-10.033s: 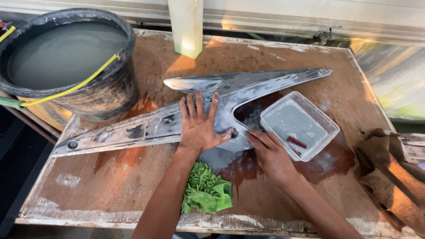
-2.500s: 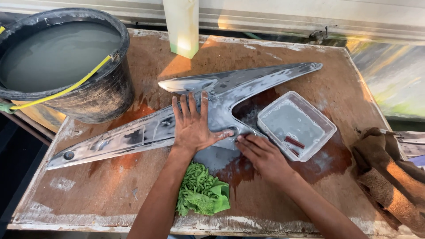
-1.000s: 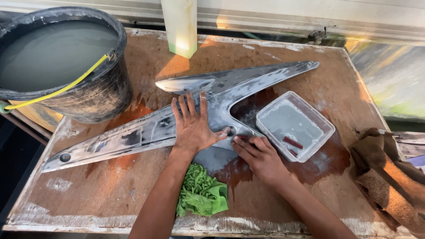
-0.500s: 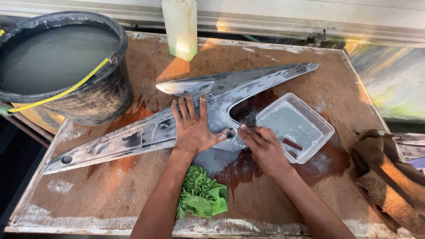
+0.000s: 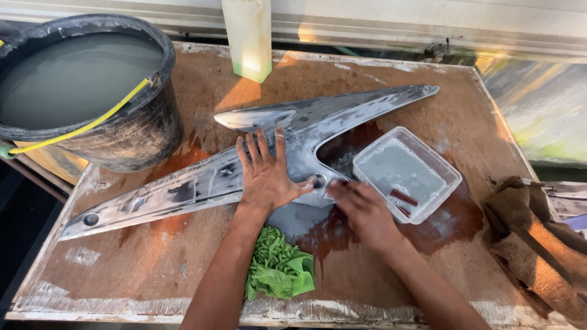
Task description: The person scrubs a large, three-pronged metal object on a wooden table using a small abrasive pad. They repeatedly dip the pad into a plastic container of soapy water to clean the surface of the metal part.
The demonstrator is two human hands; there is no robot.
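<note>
A long grey forked panel (image 5: 183,186), wet and smeared, lies across a wet wooden board (image 5: 110,269). My left hand (image 5: 266,174) presses flat on its middle, fingers spread. My right hand (image 5: 364,211) is blurred at the panel's lower edge, fingers pressed down by the fork; whether it holds anything under them cannot be made out. A clear plastic tub (image 5: 406,174) of cloudy water sits just right of that hand, with a small reddish piece in it.
A black bucket (image 5: 92,91) of grey water with a yellow handle stands at the back left. A pale bottle (image 5: 247,36) stands at the back centre. A green textured cloth (image 5: 278,266) lies by my left forearm. Brown rags (image 5: 532,244) lie at the right.
My right hand has slid back and forth along the panel's lower edge near the fork and is now blurred with motion. My left hand has stayed flat on the panel.
</note>
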